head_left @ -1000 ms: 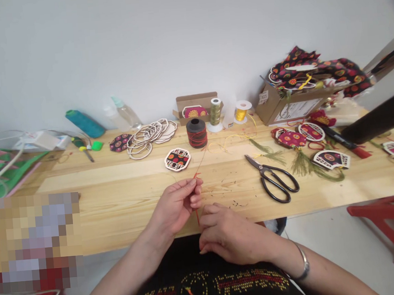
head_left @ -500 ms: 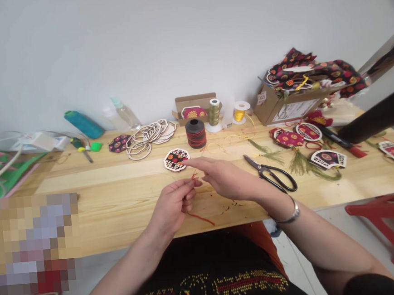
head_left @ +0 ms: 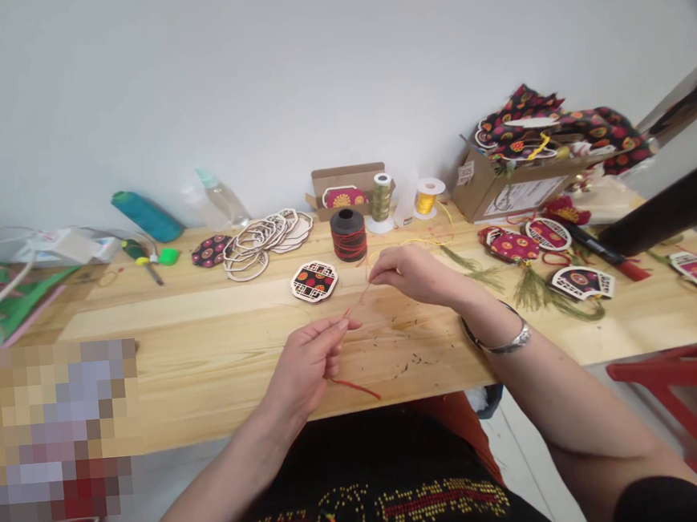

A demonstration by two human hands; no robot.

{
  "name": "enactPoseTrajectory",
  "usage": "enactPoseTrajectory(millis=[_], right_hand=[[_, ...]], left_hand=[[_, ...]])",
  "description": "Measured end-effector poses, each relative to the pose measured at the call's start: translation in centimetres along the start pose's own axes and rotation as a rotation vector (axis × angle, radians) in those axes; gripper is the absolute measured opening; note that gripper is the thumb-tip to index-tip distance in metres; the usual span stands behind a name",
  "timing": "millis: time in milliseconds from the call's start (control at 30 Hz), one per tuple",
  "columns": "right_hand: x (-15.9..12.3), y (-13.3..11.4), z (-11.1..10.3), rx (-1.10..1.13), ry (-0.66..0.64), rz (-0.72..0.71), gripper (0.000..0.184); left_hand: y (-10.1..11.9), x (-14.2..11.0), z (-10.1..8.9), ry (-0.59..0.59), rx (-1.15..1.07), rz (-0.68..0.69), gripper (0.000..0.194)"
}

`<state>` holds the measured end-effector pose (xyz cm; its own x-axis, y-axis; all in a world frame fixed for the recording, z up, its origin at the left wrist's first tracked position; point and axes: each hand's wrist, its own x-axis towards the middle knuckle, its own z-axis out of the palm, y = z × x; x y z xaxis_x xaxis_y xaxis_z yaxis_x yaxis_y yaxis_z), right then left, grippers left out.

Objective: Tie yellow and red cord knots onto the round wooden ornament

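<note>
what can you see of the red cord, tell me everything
The red cord is thin and looks like textile, its weave too small to tell. The left hand pinches it; a loose tail slants out below, over the table. Above that hand, a finer strand runs to the right hand; any join is unclear.

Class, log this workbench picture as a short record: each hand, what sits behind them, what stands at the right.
Left hand: pinching red cord, a loose end showing below
Right hand: fingertips pinched on thin thread running toward the left hand
Behind hands: red-and-black spool, octagonal patterned piece
Right side: cardboard box heaped with patterned fabric
</note>
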<state>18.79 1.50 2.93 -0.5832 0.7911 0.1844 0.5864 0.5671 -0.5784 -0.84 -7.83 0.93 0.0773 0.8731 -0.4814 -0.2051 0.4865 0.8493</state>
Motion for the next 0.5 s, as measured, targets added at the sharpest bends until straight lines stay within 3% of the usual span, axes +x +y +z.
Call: enactPoseTrajectory(millis=[200, 300, 367, 500], right_hand=[[0.2, 2.3, -0.1, -0.066, 0.059, 0.109, 0.021], [-0.2, 1.7, 0.0, -0.171, 0.212, 0.149, 0.035], [-0.7, 0.4, 0.0, -0.109, 0.258, 0.071, 0.035], [-1.6, -2.4, 0.3, 0.234, 0.031, -0.158, 0.034]], left_hand=[[-0.1, 0.0, 0.0, -0.032, 0.011, 0.005, 0.028], [-0.2, 0.0, 0.1, -0.028, 0.024, 0.004, 0.028], [-0.3, 0.0, 0.2, -0.026, 0.047, 0.006, 0.027], [-0.1, -0.1, 0.5, -0.049, 0.088, 0.021, 0.029]])
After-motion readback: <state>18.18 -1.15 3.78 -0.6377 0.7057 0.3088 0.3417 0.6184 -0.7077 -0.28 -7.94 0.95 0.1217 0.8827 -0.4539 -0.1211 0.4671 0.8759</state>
